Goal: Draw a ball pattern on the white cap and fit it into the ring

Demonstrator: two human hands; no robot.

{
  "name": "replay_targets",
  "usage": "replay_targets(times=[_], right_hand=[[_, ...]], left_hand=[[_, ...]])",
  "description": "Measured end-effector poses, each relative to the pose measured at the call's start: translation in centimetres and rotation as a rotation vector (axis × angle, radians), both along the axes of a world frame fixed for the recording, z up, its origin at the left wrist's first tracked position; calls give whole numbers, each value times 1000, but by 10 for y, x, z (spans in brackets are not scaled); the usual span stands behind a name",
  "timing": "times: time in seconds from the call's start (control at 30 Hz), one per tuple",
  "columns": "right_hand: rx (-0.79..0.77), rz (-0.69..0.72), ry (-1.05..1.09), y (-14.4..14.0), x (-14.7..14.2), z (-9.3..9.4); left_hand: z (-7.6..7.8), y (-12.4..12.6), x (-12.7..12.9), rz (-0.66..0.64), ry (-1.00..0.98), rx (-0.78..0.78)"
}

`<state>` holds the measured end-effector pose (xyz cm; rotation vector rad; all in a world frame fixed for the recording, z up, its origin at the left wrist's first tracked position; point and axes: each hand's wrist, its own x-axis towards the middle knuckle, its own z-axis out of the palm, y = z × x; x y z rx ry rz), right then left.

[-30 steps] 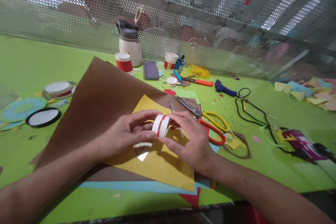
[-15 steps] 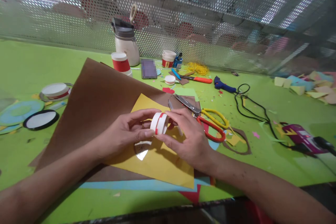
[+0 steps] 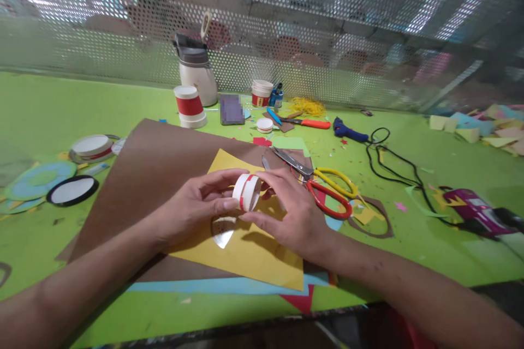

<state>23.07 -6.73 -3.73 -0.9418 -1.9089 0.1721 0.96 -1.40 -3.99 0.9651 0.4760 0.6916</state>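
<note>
A short white ring with red markings (image 3: 242, 193), like a band cut from a paper cup, is held above the yellow sheet (image 3: 262, 262). My left hand (image 3: 192, 204) pinches its left side between thumb and fingers. At its right edge, my right hand (image 3: 292, 212) has curled fingers on the rim, with the thumb below. Beneath the hands, a shiny clear piece (image 3: 223, 233) lies on the yellow sheet. Under that spreads a large brown sheet (image 3: 135, 174). Scissors (image 3: 327, 188) with one yellow and one red handle lie just beyond my right hand.
A red-and-white cup (image 3: 189, 104), a jug (image 3: 197, 73) and a small tub (image 3: 261, 92) stand at the back. A utility knife (image 3: 313, 123), a blue glue gun (image 3: 350, 131) and its black cord lie behind on the right. Round lids (image 3: 92, 146) and paper scraps lie left.
The brown sheet's raised back corner has sunk lower, showing more of the red-and-white cup. The ring has turned slightly in my hands, with its opening facing more to the right.
</note>
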Motion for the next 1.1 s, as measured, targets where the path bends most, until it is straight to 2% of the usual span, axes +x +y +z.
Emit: replay_targets(times=[0.27,0.5,0.73,1.1], right_hand=[[3,-2,-36,-2,-1,1],[-7,-30,-13,-1,-3,4],[10,-26,13,0,-4,6],[-19,-8,17,0,-5,4]], left_hand=[[-1,1,-1,-31,-14,-25],[4,0,0,-33,0,26],[0,0,-3,-63,1,-21],[3,0,-1,16,26,65]])
